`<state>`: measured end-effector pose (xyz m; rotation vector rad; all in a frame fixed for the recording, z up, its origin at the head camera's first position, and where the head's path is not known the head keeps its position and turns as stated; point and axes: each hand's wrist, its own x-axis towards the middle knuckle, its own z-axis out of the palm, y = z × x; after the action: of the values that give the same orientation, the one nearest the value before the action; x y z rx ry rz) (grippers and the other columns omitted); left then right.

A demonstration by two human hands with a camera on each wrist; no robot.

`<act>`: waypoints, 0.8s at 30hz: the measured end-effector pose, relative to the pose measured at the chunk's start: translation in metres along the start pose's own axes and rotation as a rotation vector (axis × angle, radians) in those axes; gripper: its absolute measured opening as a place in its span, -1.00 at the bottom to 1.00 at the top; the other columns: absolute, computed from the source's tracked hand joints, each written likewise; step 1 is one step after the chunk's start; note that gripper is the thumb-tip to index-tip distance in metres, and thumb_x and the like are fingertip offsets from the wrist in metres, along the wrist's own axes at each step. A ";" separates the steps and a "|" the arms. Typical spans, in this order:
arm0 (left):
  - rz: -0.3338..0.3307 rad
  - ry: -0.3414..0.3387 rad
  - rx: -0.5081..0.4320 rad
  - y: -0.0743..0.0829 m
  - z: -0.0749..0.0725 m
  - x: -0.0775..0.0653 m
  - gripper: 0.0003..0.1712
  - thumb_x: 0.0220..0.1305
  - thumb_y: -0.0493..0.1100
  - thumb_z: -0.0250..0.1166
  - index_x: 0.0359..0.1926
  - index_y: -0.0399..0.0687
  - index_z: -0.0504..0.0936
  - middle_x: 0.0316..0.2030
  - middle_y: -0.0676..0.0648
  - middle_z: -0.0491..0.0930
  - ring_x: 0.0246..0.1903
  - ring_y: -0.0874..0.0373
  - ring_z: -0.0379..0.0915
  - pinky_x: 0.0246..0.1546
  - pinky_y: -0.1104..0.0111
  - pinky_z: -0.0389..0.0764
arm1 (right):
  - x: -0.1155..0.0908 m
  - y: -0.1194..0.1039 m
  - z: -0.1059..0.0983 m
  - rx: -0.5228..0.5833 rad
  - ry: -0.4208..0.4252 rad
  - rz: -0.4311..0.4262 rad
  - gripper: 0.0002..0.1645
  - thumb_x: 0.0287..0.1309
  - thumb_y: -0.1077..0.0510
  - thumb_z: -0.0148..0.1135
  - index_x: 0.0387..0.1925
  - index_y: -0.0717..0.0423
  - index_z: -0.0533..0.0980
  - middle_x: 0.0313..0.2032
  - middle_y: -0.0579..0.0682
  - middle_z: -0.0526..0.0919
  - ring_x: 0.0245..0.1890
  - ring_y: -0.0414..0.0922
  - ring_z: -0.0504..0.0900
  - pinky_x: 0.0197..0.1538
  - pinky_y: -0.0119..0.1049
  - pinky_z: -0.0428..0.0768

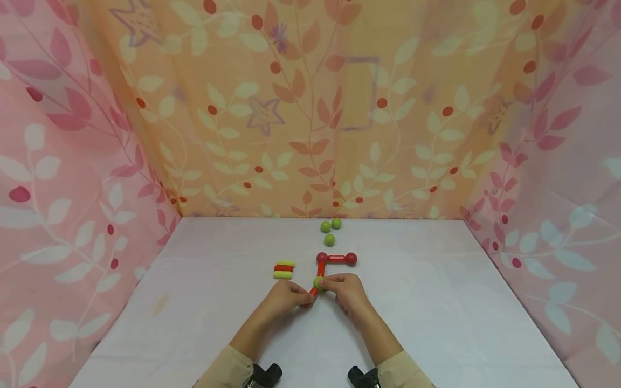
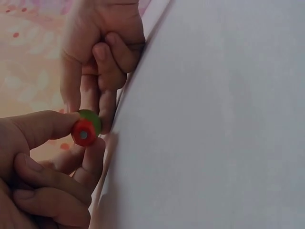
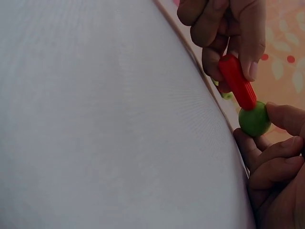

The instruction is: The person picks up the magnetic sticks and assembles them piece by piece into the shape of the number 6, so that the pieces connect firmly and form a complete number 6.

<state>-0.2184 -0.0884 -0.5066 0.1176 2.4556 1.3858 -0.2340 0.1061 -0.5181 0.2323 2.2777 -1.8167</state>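
Between the thumb and fingertips of my left hand [image 1: 285,296] is a short red rod [image 3: 237,81], pinched near its outer end, where a grey disc shows in the left wrist view. The rod's other end meets a green ball [image 3: 254,120], which my right hand [image 1: 349,292] pinches between thumb and fingers. From that ball, in the head view, a second red rod [image 1: 321,269] runs up to a red ball [image 1: 322,258]. Another red rod [image 1: 336,258] extends right from there to a second red ball [image 1: 351,259].
Left of the joined pieces lie two yellow-green rods [image 1: 283,275] with a red rod [image 1: 283,268] between them. Three loose green balls [image 1: 329,240] sit toward the back of the white table [image 1: 204,334]. Patterned cloth [image 1: 310,108] encloses the back and sides.
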 end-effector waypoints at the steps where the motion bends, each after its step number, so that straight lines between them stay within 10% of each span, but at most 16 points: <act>1: -0.003 0.004 0.000 0.002 0.001 -0.001 -0.78 -0.01 0.08 0.36 -0.50 0.05 0.72 -0.47 0.09 0.62 -0.38 0.15 0.34 -0.45 0.32 0.30 | 0.000 0.000 0.000 -0.004 0.006 -0.004 -0.61 -0.21 -0.17 0.42 -0.36 -0.03 0.67 -0.40 -0.03 0.66 -0.84 -0.22 0.17 -0.77 -0.40 0.12; 19: -0.129 0.047 -0.172 0.000 0.020 -0.005 -0.68 -0.05 0.13 0.38 -0.46 -0.01 0.72 -0.39 0.06 0.62 -0.25 0.10 0.35 -0.38 0.31 0.33 | -0.001 -0.004 0.002 -0.004 0.035 -0.004 -0.67 -0.21 -0.13 0.43 -0.40 -0.03 0.67 -0.40 -0.06 0.67 -0.81 -0.21 0.20 -0.73 -0.41 0.16; 24: -0.185 0.058 -0.194 -0.001 0.023 -0.008 -0.66 -0.07 0.16 0.38 -0.48 -0.01 0.71 -0.46 0.04 0.56 -0.48 0.13 0.27 -0.61 0.34 0.20 | -0.003 -0.003 0.002 -0.014 0.022 -0.008 -0.64 -0.21 -0.15 0.42 -0.39 -0.02 0.67 -0.40 -0.06 0.67 -0.81 -0.22 0.19 -0.74 -0.41 0.15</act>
<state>-0.2040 -0.0719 -0.5163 -0.1912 2.2943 1.5520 -0.2318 0.1033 -0.5154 0.2429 2.3083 -1.8108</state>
